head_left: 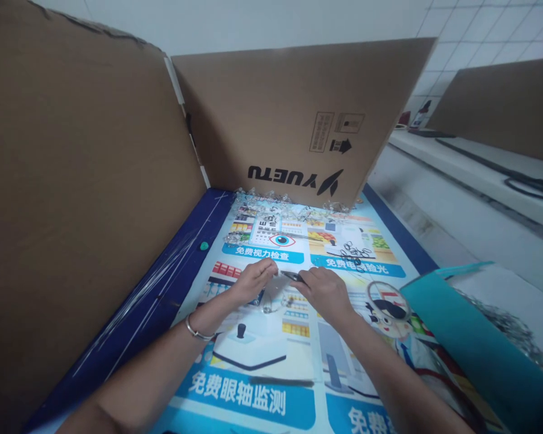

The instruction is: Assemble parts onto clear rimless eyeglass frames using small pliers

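My left hand [257, 278] is closed in a pinch at the middle of the printed table cover [298, 355]. Between its fingertips is the upper end of a clear beaded strand [268, 306], which droops below the hands in a loose loop. My right hand [326, 294] is wrapped round a pair of pliers [291, 275]. Their dark jaws point left and come close to the left fingertips; whether they touch the strand is too small to tell. A bracelet [198, 329] circles my left wrist.
Clear beaded pieces [285, 205] lie along the back cardboard panel [271, 114]. Dark rings [353, 252] sit right of centre. At right, a teal box [475, 325] holds a tangle of metal pieces [507, 319]. Thin wires [149, 289] lie beside the left cardboard wall [85, 181].
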The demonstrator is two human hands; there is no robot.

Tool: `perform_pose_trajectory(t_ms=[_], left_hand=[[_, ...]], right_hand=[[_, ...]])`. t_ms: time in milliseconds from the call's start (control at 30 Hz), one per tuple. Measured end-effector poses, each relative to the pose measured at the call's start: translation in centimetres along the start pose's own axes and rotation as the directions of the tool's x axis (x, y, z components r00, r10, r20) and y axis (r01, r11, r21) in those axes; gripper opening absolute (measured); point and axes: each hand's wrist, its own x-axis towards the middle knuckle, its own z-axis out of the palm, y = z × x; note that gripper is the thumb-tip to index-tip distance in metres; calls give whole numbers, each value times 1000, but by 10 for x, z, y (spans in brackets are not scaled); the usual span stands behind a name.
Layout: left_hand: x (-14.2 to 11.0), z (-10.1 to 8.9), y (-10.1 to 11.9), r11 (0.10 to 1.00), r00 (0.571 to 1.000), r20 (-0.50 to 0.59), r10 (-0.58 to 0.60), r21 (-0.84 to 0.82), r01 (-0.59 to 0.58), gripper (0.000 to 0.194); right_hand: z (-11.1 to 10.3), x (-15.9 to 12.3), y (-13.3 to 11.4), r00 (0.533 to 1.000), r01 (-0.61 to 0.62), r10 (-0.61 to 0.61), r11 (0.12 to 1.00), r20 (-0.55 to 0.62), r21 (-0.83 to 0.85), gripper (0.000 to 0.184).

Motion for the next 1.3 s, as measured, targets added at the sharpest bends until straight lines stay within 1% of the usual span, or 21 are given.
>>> perform_pose_trajectory(t_ms=[167, 500, 733, 933, 1100, 1300], left_hand=[[-1, 0, -1, 1000, 999, 47, 28, -6, -28, 30], [-2, -1, -1, 995, 994, 62, 94, 12, -95, 26], [-2, -2, 2, 995, 994, 63, 91, 40, -94, 22], [-2, -1, 2, 995, 995, 54, 88, 34, -90, 21], [-2, -3, 0, 991, 993, 60, 104, 75, -108, 21], [-2, -5, 2, 986, 990, 89, 111, 117, -121, 28]], right_hand=[[-1, 0, -1, 1000, -25, 25, 998, 11, 53, 44], [-1, 0, -7, 996, -90, 88, 990, 16, 109, 44], [1, -1, -8, 993, -115, 111, 988, 40, 101, 42], [2, -2, -9, 993, -120, 118, 986, 25, 118, 44], [5, -3, -8, 994, -110, 109, 986, 14, 127, 43], [8, -5, -10, 995, -98, 96, 987, 19, 130, 39]])
